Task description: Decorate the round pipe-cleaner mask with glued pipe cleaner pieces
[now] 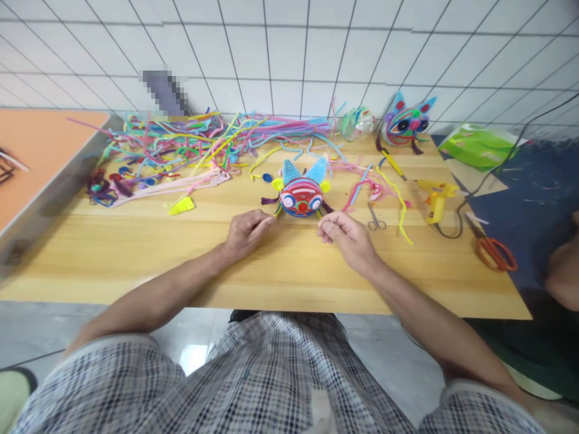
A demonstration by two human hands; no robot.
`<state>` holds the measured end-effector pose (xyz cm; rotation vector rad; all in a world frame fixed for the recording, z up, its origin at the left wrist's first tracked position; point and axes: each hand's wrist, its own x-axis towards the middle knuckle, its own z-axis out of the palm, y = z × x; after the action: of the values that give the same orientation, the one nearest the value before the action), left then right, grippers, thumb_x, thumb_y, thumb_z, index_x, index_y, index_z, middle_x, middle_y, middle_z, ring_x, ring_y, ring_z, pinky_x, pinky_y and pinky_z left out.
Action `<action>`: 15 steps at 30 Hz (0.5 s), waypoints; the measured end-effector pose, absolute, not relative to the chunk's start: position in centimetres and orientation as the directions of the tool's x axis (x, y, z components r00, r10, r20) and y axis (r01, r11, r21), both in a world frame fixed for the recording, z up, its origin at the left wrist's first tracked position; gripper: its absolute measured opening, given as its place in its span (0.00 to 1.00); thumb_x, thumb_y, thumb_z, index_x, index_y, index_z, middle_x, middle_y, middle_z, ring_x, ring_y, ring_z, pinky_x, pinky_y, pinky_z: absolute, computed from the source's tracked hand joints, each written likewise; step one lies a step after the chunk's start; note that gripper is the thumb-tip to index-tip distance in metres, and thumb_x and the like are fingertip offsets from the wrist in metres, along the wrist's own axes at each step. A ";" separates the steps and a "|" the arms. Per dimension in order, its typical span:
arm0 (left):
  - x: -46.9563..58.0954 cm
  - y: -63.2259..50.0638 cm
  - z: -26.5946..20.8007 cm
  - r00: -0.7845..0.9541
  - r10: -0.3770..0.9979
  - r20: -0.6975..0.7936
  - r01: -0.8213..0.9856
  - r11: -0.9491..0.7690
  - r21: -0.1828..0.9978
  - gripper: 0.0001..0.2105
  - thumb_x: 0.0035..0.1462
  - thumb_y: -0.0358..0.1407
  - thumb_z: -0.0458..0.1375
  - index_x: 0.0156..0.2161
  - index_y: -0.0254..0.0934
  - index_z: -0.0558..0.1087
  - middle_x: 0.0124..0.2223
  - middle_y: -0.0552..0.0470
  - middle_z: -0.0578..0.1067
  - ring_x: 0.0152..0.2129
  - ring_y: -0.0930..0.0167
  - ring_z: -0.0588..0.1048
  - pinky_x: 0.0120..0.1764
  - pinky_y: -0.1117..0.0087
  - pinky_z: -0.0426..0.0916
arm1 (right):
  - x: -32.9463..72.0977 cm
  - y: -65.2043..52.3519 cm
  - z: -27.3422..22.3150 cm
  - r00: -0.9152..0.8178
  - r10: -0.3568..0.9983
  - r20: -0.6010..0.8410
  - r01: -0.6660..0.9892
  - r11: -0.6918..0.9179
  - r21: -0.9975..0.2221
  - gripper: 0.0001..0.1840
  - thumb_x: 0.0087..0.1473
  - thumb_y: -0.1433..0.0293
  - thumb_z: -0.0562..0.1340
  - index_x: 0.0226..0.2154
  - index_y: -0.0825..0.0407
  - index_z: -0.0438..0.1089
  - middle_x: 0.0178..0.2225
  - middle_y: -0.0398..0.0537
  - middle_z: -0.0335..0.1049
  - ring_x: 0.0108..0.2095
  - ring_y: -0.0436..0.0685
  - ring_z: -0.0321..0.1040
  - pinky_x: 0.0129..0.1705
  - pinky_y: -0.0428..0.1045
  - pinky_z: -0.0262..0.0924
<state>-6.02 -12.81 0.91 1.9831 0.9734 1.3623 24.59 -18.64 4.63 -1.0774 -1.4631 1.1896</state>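
A lion-like face made of pipe cleaners (302, 198) sits at mid-table, with two blue ears, a red front, white-ringed eyes and yellow side tufts. My left hand (248, 234) is closed at its lower left, fingertips by a yellow-green strand (277, 211). On the other side my right hand (347, 238) is pinched shut near a dark purple tassel (326, 208). Whatever sits between the fingers of either hand is hidden or too small to name. A second dark tassel (269, 201) sticks out to the left of the face.
Many pipe cleaners (289, 126) lie along the tiled wall. A similar finished face (407, 123) stands at back right. Small scissors (376, 222), a yellow glue gun (436, 199) with a cord and orange-handled scissors (495, 253) lie rightward. Another person's arm (563, 271) shows at right.
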 end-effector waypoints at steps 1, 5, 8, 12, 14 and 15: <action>-6.2 -13.1 0.9 0.267 0.786 0.558 0.257 -0.616 0.744 0.35 0.79 0.63 0.70 0.26 0.40 0.75 0.22 0.54 0.72 0.20 0.73 0.70 0.28 0.69 0.63 | 24.7 -18.8 4.3 -0.184 0.971 0.151 0.137 0.177 -0.975 0.27 0.77 0.39 0.71 0.43 0.45 0.81 0.36 0.44 0.83 0.33 0.55 0.74 0.38 0.52 0.71; -6.4 -13.5 1.2 0.400 0.640 0.656 0.229 -0.763 0.605 0.34 0.85 0.46 0.68 0.25 0.40 0.62 0.21 0.60 0.60 0.18 0.77 0.58 0.24 0.70 0.52 | 24.2 -19.4 2.7 -0.293 0.917 0.271 0.419 0.378 -0.825 0.10 0.80 0.61 0.67 0.46 0.45 0.83 0.38 0.44 0.84 0.36 0.57 0.77 0.44 0.53 0.72; -6.1 -13.5 1.3 0.416 0.586 0.696 0.207 -0.806 0.555 0.27 0.85 0.38 0.66 0.29 0.40 0.65 0.24 0.61 0.64 0.18 0.78 0.60 0.25 0.72 0.53 | 23.0 -20.1 1.8 -0.451 0.858 0.246 0.597 0.494 -0.632 0.03 0.78 0.68 0.71 0.49 0.46 0.84 0.45 0.50 0.88 0.45 0.61 0.82 0.53 0.56 0.76; -5.8 -13.6 1.3 0.444 0.585 0.678 0.199 -0.803 0.562 0.23 0.83 0.37 0.67 0.32 0.39 0.70 0.25 0.60 0.70 0.19 0.78 0.63 0.25 0.74 0.56 | 21.5 -20.8 1.2 -0.536 0.835 0.129 0.744 0.538 -0.395 0.07 0.83 0.70 0.66 0.50 0.47 0.83 0.49 0.55 0.88 0.50 0.65 0.84 0.55 0.57 0.75; -5.7 -13.7 1.3 0.453 0.615 0.645 0.219 -0.778 0.588 0.24 0.83 0.39 0.67 0.31 0.39 0.70 0.25 0.59 0.70 0.19 0.78 0.62 0.25 0.73 0.55 | 21.4 -21.0 0.9 -0.523 0.846 0.102 0.770 0.520 -0.370 0.12 0.83 0.72 0.62 0.46 0.47 0.81 0.46 0.55 0.87 0.47 0.64 0.83 0.52 0.57 0.73; -5.7 -13.8 1.3 0.455 0.636 0.624 0.230 -0.760 0.607 0.24 0.83 0.40 0.66 0.30 0.39 0.71 0.24 0.59 0.70 0.19 0.78 0.62 0.26 0.73 0.55 | 21.6 -21.0 0.8 -0.513 0.851 0.110 0.762 0.511 -0.398 0.12 0.82 0.73 0.62 0.45 0.47 0.79 0.45 0.55 0.86 0.46 0.63 0.82 0.51 0.57 0.73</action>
<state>-5.65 -13.79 1.32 2.2694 0.7260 1.2442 21.56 -20.99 0.84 -1.3549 -2.4647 0.4354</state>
